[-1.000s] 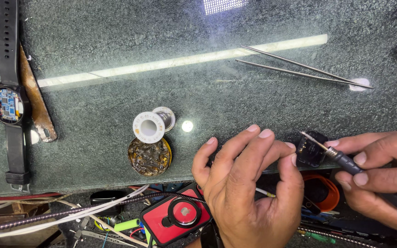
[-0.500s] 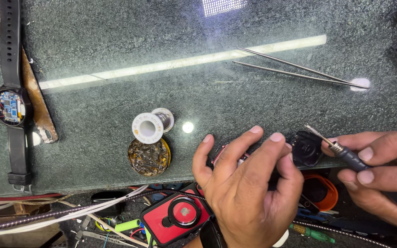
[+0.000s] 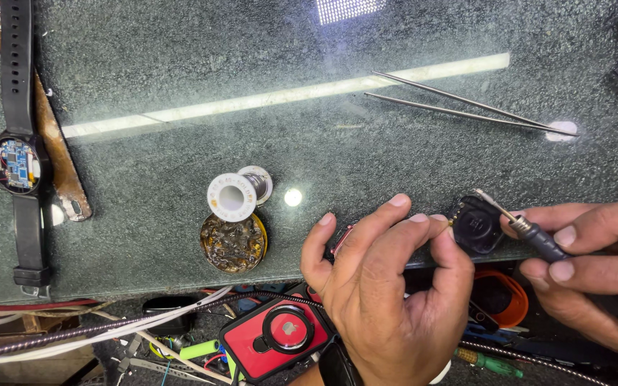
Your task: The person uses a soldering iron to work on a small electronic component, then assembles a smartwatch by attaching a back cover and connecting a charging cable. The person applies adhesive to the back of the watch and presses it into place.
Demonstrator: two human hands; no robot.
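Observation:
My left hand (image 3: 388,286) rests at the near edge of a glass worktop (image 3: 180,157), with its fingers curled over a small dark part; a red edge of something shows under the index finger. Its fingertips touch a small black square component (image 3: 477,224). My right hand (image 3: 595,264) grips a soldering iron (image 3: 520,223) like a pen. The metal tip lies over the upper edge of the black component.
A solder spool (image 3: 236,193) and a round tin of flux (image 3: 233,242) sit left of my hands. An opened smartwatch (image 3: 17,161) lies at far left, tweezers (image 3: 466,107) at upper right. Below the glass lie a red phone (image 3: 277,336), cables and an orange roll (image 3: 506,297).
My left fingers have shifted slightly right toward the black component. The iron's tip has stayed on the component's upper edge, and the view has drifted a little.

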